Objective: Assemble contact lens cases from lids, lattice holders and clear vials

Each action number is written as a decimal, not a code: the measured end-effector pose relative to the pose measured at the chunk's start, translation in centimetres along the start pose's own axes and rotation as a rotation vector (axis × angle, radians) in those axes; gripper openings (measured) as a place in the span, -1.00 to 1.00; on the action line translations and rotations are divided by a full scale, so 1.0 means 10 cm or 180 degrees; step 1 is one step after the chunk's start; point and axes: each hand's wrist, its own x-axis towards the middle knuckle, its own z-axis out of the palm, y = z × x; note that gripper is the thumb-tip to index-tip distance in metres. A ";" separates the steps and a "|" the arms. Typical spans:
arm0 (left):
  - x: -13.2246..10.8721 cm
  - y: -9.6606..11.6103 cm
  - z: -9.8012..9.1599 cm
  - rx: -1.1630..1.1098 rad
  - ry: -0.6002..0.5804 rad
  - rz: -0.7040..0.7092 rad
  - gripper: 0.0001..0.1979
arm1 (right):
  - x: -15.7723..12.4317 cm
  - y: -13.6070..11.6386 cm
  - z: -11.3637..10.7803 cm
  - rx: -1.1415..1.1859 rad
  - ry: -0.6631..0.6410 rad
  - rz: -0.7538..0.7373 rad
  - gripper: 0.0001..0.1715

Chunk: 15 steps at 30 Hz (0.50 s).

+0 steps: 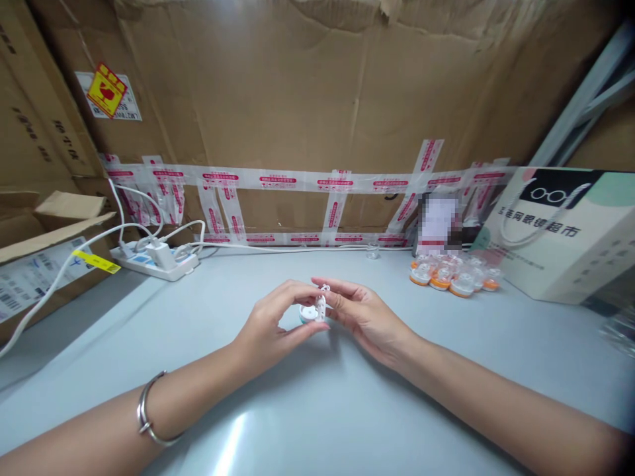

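Between my two hands, above the table, is a small white plastic part (321,308) with small details on its face; its exact kind I cannot make out. The thumb and fingers of my left hand (278,316) pinch it from top and bottom. My right hand (364,314) has thumb and fingers closed at its upper right side. Just behind the left fingers, a round white piece with a teal edge (306,314) sits on the table, partly hidden by the hand and the white part.
At the back right several round clear-topped pieces with orange bases (440,281) stand beside a paper bag (546,244). A small clear piece (372,250) lies near the back edge. On the left are a power strip (171,270) with white cables and an open carton (44,264). Large cardboard (278,86) walls the back.
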 end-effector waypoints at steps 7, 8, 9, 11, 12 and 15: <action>0.02 0.03 -0.02 0.0072 0.0031 0.0107 -0.66 | 0.01 -0.02 0.01 0.0416 0.0253 -0.0173 -0.57; 0.02 0.04 -0.04 0.0133 0.0093 0.0157 -0.65 | 0.02 -0.03 0.00 0.0459 0.0284 -0.0195 -0.63; 0.03 0.05 -0.06 0.0213 0.0177 0.0188 -0.65 | 0.02 -0.04 -0.01 0.0483 0.0284 -0.0206 -0.68; 0.05 0.06 -0.10 0.0389 0.0372 0.0195 -0.65 | 0.02 -0.05 -0.01 0.0480 0.0197 -0.0204 -0.73; 0.06 0.07 -0.12 0.0471 0.0437 0.0184 -0.65 | 0.02 -0.06 0.00 0.0451 0.0129 -0.0198 -0.74; 0.09 0.09 -0.17 0.0636 0.0400 0.0210 -0.65 | -0.01 -0.08 0.04 0.0279 -0.0086 -0.0188 -0.78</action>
